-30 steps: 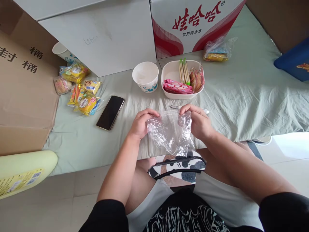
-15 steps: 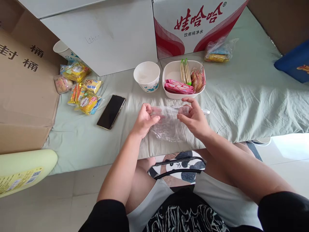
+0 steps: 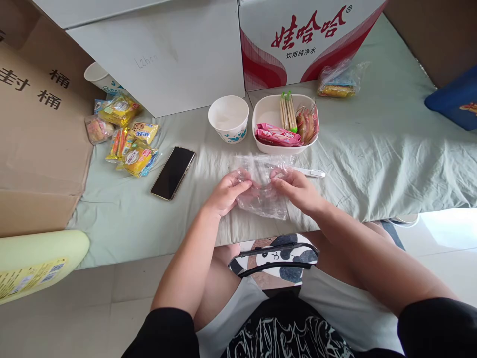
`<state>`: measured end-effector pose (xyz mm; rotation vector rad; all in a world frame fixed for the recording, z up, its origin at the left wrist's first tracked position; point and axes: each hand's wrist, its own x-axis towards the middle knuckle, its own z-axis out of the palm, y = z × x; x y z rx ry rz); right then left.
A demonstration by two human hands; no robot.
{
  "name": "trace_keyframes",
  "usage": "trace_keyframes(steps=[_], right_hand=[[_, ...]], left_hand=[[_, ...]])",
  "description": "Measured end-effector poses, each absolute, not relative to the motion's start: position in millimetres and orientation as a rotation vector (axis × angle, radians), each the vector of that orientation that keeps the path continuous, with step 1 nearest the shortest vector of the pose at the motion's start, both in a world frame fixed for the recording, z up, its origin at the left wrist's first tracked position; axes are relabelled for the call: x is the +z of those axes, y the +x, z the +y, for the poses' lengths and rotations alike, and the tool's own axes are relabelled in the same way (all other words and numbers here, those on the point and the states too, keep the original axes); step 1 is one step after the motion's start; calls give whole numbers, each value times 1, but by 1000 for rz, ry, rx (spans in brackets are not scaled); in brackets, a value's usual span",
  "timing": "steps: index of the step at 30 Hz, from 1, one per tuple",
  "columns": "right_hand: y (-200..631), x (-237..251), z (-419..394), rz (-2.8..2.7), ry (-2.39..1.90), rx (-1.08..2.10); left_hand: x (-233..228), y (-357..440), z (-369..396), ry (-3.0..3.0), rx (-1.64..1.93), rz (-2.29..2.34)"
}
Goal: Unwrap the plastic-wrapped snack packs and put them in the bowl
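A clear plastic bag (image 3: 263,201) is stretched between my two hands over the front of the cloth. My left hand (image 3: 231,191) pinches its left side, thumb on top and the fingers partly behind the film. On the right side, my right hand (image 3: 296,189) grips the bag between thumb and fingers. A white slim object (image 3: 313,172) lies just beyond my right hand, partly hidden by it. Behind the bag stands a white bowl (image 3: 261,112) holding pink wafer packets (image 3: 278,135), green-tipped sticks (image 3: 287,112) and wrapped brown snacks (image 3: 307,124). Left of it is a paper cup (image 3: 228,119).
A phone (image 3: 173,173) lies at the left, near a pile of packaged snacks (image 3: 136,156). White cartons (image 3: 156,59) and a red-and-white box (image 3: 313,40) stand along the back. A bagged snack (image 3: 337,89) sits before the box. A yellow-green container (image 3: 44,263) is at the left edge.
My hands have shifted on the bag; the right fingers, raised before, are now lowered around it. The bag's top edge now rises above my fingers, and more of the white slim object shows.
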<state>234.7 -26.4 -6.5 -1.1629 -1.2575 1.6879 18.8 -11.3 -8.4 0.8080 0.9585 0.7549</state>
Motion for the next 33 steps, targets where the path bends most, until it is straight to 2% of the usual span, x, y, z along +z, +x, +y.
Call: trace_keyframes(steps=[4,11,16,19,24,29,33], right_hand=[[236,-3,-27,-1328,-1218,1617],[245,-1,-27,-1165,-1018,1549],[252,-6,-25,-1306,-1208,1474],[249,-8,-23,-1111,-1252,1514],[244,-11,-19,-781,-1054,1556],[246,-15,-18,-856,-1083,1218],[238,-11,-28,-1119,-1169,964]], left_hand=[[-6,19,-13,867,763,1037],[5,13,-8,825,849,882],[-4,11,-5,1035,875,1034],[-10,11,-5,1089,897,1071],[-11,10,0,1099,1021,1112],[-11,13,8,1102,1295,1276],[-16,33,0,1251,1171,1205]])
